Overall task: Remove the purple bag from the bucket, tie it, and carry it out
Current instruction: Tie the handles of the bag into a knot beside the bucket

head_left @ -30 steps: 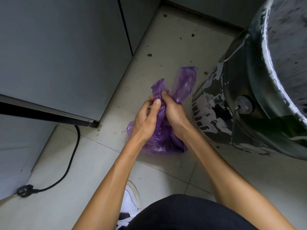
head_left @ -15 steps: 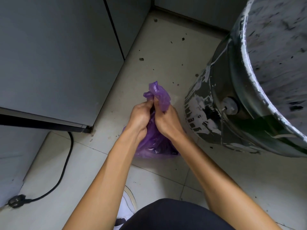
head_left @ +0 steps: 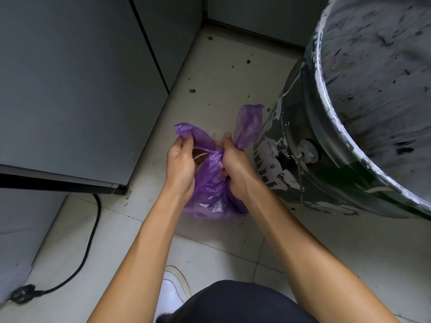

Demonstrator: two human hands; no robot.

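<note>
The purple bag (head_left: 211, 194) sits on the tiled floor, just left of the large paint-stained dark bucket (head_left: 310, 127). Its two top ends are pulled apart: one flap points left, the other stands up next to the bucket wall. My left hand (head_left: 180, 164) grips the left flap. My right hand (head_left: 234, 166) is closed around the bag's neck at the base of the right flap. The bag's middle is partly hidden behind both hands.
A grey cabinet (head_left: 77, 85) fills the left side, its lower corner close to my left wrist. A black power cord (head_left: 92, 238) with a plug lies on the floor at lower left. My white shoe (head_left: 173, 292) and dark trouser leg are at the bottom.
The two bag ends, bunched together between my hands half a second ago, are now spread apart, one to the left and one up to the right.
</note>
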